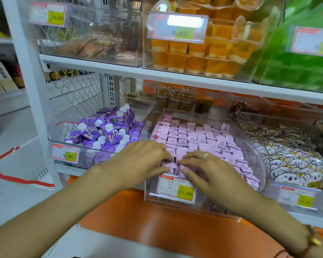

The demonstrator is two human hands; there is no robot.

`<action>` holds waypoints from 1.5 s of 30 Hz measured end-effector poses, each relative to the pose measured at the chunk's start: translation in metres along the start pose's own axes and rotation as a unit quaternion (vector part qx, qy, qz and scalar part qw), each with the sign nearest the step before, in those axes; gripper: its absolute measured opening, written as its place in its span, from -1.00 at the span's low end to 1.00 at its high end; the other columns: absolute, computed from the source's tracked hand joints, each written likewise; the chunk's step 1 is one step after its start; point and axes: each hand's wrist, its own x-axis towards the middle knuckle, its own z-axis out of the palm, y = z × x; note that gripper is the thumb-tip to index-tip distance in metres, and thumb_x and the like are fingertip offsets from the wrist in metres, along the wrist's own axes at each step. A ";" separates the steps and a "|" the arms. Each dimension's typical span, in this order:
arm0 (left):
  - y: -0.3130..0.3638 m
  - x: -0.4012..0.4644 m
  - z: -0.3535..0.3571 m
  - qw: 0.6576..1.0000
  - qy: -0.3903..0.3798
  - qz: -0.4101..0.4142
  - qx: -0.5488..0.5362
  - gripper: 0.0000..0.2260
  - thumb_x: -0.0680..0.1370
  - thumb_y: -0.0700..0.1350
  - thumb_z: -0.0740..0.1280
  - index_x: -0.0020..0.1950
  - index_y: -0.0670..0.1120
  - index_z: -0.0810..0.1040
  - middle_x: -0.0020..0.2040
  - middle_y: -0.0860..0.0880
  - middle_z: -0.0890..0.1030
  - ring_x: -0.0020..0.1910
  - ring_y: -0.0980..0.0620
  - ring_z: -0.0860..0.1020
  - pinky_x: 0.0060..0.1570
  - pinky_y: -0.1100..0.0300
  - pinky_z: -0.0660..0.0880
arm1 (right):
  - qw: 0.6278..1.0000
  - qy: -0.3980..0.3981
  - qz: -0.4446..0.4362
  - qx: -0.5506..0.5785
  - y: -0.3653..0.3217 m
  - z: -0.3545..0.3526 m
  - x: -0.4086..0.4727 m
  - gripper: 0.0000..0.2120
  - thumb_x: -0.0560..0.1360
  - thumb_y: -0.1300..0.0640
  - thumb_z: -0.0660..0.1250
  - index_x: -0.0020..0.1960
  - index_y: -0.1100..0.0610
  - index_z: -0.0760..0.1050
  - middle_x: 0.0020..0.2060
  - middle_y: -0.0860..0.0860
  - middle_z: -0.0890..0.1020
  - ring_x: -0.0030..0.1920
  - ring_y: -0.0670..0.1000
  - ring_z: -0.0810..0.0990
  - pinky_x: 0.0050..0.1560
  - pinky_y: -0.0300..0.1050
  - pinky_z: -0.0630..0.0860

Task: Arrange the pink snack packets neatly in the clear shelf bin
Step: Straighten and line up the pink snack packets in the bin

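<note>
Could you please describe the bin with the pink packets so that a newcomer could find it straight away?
On the lower white shelf, three clear bins stand side by side; it is the middle one, the clear shelf bin. It holds rows of small pink snack packets and its yellow price tag reads 15.80, unlike the purple cartons on its left and the white flowered packets on its right.

Single head-worn view, wide-angle. Looks forward and down, close in front of the clear shelf bin, slightly above its rim; neighbouring bins and upper shelf also in frame.
</note>
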 end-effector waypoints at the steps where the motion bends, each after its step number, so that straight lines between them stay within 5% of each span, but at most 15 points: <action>1: 0.000 0.003 0.003 1.000 0.019 -0.002 0.004 -0.74 0.58 0.13 0.21 0.22 0.12 0.51 0.07 0.12 0.55 0.13 0.06 0.47 -0.06 0.14 0.41 | 1.000 0.020 0.004 -0.003 0.001 0.001 -0.001 -0.74 0.56 -0.09 0.20 0.21 -0.13 0.51 0.09 -0.21 0.53 0.09 -0.14 0.46 -0.13 -0.20 0.35; 7: 0.005 0.000 0.014 0.993 0.098 -0.046 -0.040 -0.81 0.58 0.06 0.23 0.09 0.07 0.58 0.03 0.11 0.59 0.08 0.07 0.49 -0.05 0.14 0.42 | 0.990 0.041 0.041 0.131 0.005 0.004 0.006 -0.92 0.47 0.03 0.40 -0.08 0.01 0.64 -0.16 -0.09 0.59 -0.13 -0.13 0.51 -0.13 -0.24 0.42; 13: 0.012 -0.007 0.020 0.953 0.239 -0.087 -0.167 -0.86 0.57 0.01 0.26 0.00 0.03 0.59 0.00 0.17 0.58 -0.04 0.12 0.55 -0.03 0.10 0.49 | 0.985 0.018 0.050 0.163 0.006 0.000 0.007 -0.92 0.48 0.01 0.37 -0.07 -0.02 0.62 -0.15 -0.12 0.57 -0.13 -0.18 0.49 -0.11 -0.17 0.41; 17: 0.017 -0.005 0.010 0.871 0.356 -0.142 -0.307 -0.86 0.55 0.04 0.25 -0.02 0.06 0.57 -0.10 0.19 0.62 -0.12 0.26 0.57 -0.14 0.33 0.52 | 0.982 0.018 0.083 0.171 -0.006 -0.003 0.005 -0.42 0.32 -0.44 0.19 0.22 -0.15 0.44 0.11 -0.24 0.47 0.14 -0.22 0.42 0.13 -0.21 0.41; 19: 0.019 -0.005 0.004 0.826 0.393 -0.163 -0.370 -0.87 0.54 0.05 0.24 -0.06 0.07 0.56 -0.17 0.19 0.62 -0.15 0.28 0.57 -0.21 0.43 0.48 | 0.973 0.023 0.091 0.210 -0.018 -0.004 0.005 -0.30 0.25 -0.49 0.16 0.31 -0.23 0.32 0.20 -0.31 0.38 0.22 -0.28 0.34 0.19 -0.26 0.33; 22: 0.019 -0.004 -0.003 0.751 0.439 -0.201 -0.450 -0.89 0.58 -0.07 0.25 -0.07 0.03 0.57 -0.15 0.11 0.64 -0.12 0.18 0.58 -0.09 0.27 0.53 | 0.964 0.044 0.069 0.254 -0.030 -0.004 0.010 -0.58 0.43 -0.22 0.31 0.26 -0.20 0.39 0.16 -0.29 0.50 0.15 -0.30 0.44 0.16 -0.27 0.41; 25: 0.017 -0.005 -0.007 0.681 0.416 -0.220 -0.561 -0.87 0.60 -0.13 0.22 -0.01 -0.06 0.57 -0.08 -0.01 0.64 -0.14 0.20 0.60 -0.22 0.32 0.57 | 0.916 0.098 0.088 0.380 -0.030 -0.009 0.014 -0.75 0.46 0.03 0.38 0.13 -0.11 0.53 -0.06 -0.21 0.64 -0.05 -0.22 0.60 -0.01 -0.30 0.53; 26: 0.015 -0.007 -0.006 0.694 0.403 -0.215 -0.557 -0.88 0.60 -0.13 0.22 0.02 -0.03 0.56 -0.01 0.01 0.62 -0.09 0.22 0.60 -0.20 0.32 0.57 | 0.885 0.105 0.115 0.439 -0.028 -0.012 0.015 -0.77 0.45 0.02 0.38 0.11 -0.08 0.57 -0.12 -0.18 0.67 -0.12 -0.19 0.63 -0.08 -0.32 0.56; 30: 0.006 -0.015 0.002 0.874 0.328 -0.125 -0.335 -0.57 0.55 -0.30 0.26 0.32 0.11 0.41 0.35 0.21 0.37 0.33 0.32 0.32 0.30 0.32 0.32 | 0.731 0.068 0.245 0.633 -0.021 -0.020 0.017 -0.78 0.38 -0.02 0.41 -0.04 0.08 0.66 -0.22 0.01 0.71 -0.23 -0.02 0.67 -0.24 -0.25 0.60; 32: 0.009 -0.016 0.002 0.920 0.278 -0.072 -0.265 -0.42 0.47 -0.36 0.33 0.36 0.15 0.39 0.40 0.28 0.30 0.39 0.35 0.22 0.30 0.51 0.12 | 0.663 0.054 0.280 0.692 -0.020 -0.022 0.016 -0.71 0.29 -0.01 0.45 -0.06 0.14 0.63 -0.30 0.04 0.69 -0.32 -0.01 0.66 -0.35 -0.28 0.58; 34: 0.011 -0.015 0.003 0.939 0.271 -0.042 -0.207 -0.47 0.44 -0.30 0.42 0.30 0.14 0.45 0.32 0.25 0.42 0.33 0.26 0.33 0.28 0.49 0.18 | 0.627 0.039 0.294 0.721 -0.020 -0.022 0.015 -0.61 0.26 0.00 0.46 0.00 0.19 0.58 -0.32 0.11 0.67 -0.41 -0.02 0.62 -0.40 -0.30 0.55; 37: 0.018 -0.016 0.000 0.914 0.281 -0.099 -0.275 -0.68 0.44 -0.02 0.44 0.17 0.20 0.55 0.11 0.24 0.59 0.15 0.23 0.50 0.15 0.34 0.39 | 0.633 0.019 0.288 0.718 -0.017 -0.024 0.013 -0.55 0.32 -0.17 0.39 -0.03 0.20 0.52 -0.37 0.12 0.64 -0.46 -0.04 0.59 -0.45 -0.29 0.54; 41: 0.026 -0.012 -0.003 0.800 0.221 -0.175 -0.530 -0.65 0.32 0.10 0.37 0.06 0.03 0.66 -0.08 0.16 0.69 -0.06 0.23 0.63 -0.15 0.44 0.49 | 0.653 0.036 0.233 0.720 -0.009 -0.027 0.012 -0.33 0.34 -0.38 0.23 0.14 0.15 0.55 -0.19 0.10 0.64 -0.32 0.01 0.62 -0.42 -0.21 0.55; 45: 0.031 -0.009 0.000 0.790 0.217 -0.187 -0.543 -0.58 0.25 0.13 0.38 0.02 -0.05 0.67 -0.15 0.10 0.70 -0.22 0.28 0.61 -0.24 0.44 0.47 | 0.711 0.066 0.165 0.680 -0.014 -0.024 0.012 -0.55 0.34 -0.32 0.36 0.05 -0.03 0.61 -0.13 -0.03 0.66 -0.23 0.00 0.62 -0.30 -0.22 0.54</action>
